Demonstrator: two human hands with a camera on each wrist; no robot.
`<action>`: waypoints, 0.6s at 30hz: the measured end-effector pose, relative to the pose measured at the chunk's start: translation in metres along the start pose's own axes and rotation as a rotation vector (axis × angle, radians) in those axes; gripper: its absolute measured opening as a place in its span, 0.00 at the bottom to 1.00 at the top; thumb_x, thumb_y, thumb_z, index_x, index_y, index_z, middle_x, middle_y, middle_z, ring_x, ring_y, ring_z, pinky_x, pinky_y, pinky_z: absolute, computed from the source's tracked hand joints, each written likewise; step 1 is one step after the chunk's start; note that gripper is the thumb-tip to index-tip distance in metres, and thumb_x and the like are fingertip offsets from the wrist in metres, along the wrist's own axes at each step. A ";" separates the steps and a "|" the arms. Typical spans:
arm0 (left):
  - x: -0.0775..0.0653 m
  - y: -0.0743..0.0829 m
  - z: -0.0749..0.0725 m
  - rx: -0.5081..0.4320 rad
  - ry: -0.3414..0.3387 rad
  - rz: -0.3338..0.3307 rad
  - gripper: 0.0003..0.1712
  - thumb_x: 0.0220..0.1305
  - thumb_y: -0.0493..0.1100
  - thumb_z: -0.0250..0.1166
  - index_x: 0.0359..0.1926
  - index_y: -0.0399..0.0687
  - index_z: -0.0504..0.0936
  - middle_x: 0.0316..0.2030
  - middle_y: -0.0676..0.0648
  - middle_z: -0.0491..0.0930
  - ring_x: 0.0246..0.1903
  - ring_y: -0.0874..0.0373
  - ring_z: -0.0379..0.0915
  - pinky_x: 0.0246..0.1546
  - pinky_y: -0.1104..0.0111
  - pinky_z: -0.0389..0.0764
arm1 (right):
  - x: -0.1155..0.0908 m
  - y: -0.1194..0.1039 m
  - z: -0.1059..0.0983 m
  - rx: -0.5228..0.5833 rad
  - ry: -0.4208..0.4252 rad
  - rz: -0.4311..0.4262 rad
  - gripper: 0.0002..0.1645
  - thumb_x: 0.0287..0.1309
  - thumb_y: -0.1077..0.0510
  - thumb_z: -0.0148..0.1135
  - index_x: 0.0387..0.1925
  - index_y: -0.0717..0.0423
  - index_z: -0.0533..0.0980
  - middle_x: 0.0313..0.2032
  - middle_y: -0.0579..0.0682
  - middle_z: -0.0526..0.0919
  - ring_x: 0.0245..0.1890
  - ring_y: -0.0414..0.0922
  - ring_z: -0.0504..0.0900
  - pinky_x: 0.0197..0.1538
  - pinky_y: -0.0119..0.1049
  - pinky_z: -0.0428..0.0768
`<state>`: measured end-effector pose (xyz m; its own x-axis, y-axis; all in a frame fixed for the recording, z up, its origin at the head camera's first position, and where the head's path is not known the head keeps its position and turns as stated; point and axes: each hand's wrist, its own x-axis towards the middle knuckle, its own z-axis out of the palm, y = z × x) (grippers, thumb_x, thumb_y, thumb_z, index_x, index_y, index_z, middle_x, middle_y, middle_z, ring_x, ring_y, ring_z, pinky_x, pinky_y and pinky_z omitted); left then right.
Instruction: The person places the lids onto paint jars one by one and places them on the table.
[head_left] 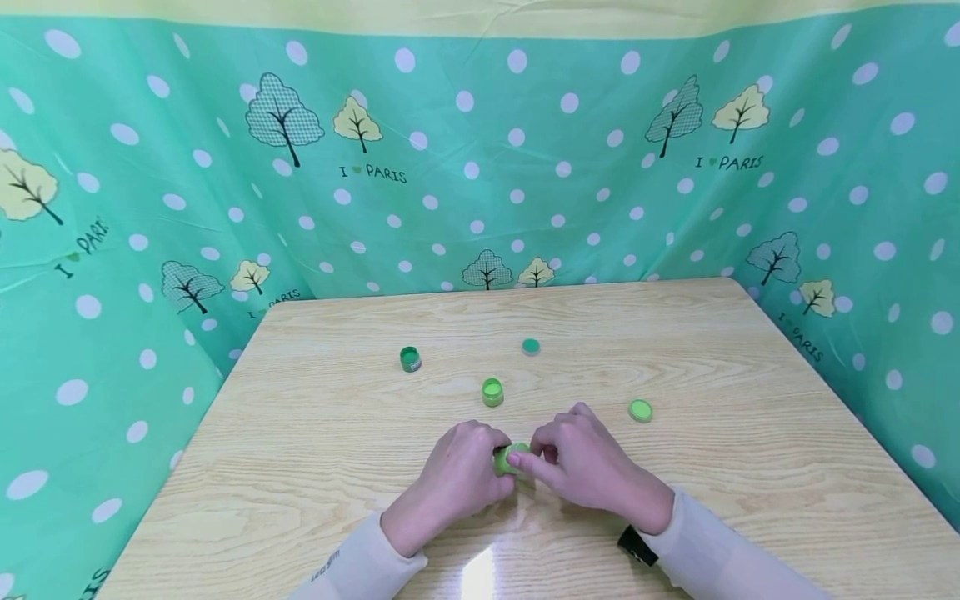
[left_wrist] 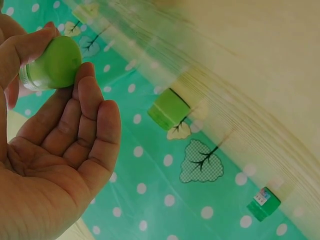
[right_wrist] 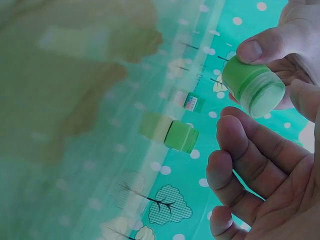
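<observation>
A small light-green paint jar (head_left: 504, 461) is pinched between the thumb and fingers of my left hand (head_left: 461, 467), just above the table. The jar is tilted in the right wrist view, its frosted cap (right_wrist: 267, 96) facing my right hand (head_left: 588, 462). That hand's thumb and loosely bent fingers lie around the cap, with gaps showing between them and it. Beyond the hands stands an uncapped light-green jar (head_left: 492, 392). Farther back on the left is an uncapped dark-green jar (head_left: 410, 359) with a label.
A dark-green lid (head_left: 531, 347) lies toward the back of the wooden table (head_left: 300, 467). Off to the right of the jars is a light-green lid (head_left: 641, 410). A dotted turquoise curtain (head_left: 517, 167) encloses the table's back and sides.
</observation>
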<state>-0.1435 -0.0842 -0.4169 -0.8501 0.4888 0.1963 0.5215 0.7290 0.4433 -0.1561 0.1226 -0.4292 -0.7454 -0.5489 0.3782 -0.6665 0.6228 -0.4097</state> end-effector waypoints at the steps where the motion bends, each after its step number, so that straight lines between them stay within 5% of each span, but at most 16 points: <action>1: 0.000 0.000 0.000 0.000 0.000 -0.002 0.09 0.43 0.37 0.78 0.28 0.49 0.87 0.18 0.61 0.72 0.20 0.68 0.63 0.20 0.75 0.69 | 0.000 0.000 -0.001 0.000 0.000 0.003 0.23 0.64 0.34 0.65 0.17 0.37 0.78 0.12 0.28 0.63 0.15 0.29 0.59 0.38 0.36 0.63; 11: 0.000 0.000 -0.001 -0.002 -0.007 -0.001 0.08 0.45 0.37 0.78 0.28 0.49 0.87 0.19 0.60 0.74 0.20 0.67 0.65 0.21 0.75 0.70 | 0.001 0.000 -0.009 0.006 0.024 0.008 0.19 0.56 0.36 0.73 0.31 0.46 0.84 0.24 0.34 0.80 0.26 0.35 0.76 0.42 0.38 0.67; 18: 0.000 0.000 0.000 -0.012 0.007 0.016 0.10 0.45 0.38 0.80 0.23 0.51 0.84 0.18 0.61 0.73 0.20 0.68 0.65 0.22 0.76 0.71 | 0.000 0.001 -0.009 0.051 0.042 -0.095 0.27 0.45 0.46 0.82 0.47 0.50 0.84 0.40 0.42 0.87 0.38 0.39 0.81 0.48 0.40 0.69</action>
<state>-0.1442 -0.0844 -0.4168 -0.8419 0.4971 0.2100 0.5346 0.7151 0.4504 -0.1564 0.1281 -0.4222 -0.6788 -0.5791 0.4516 -0.7343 0.5398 -0.4115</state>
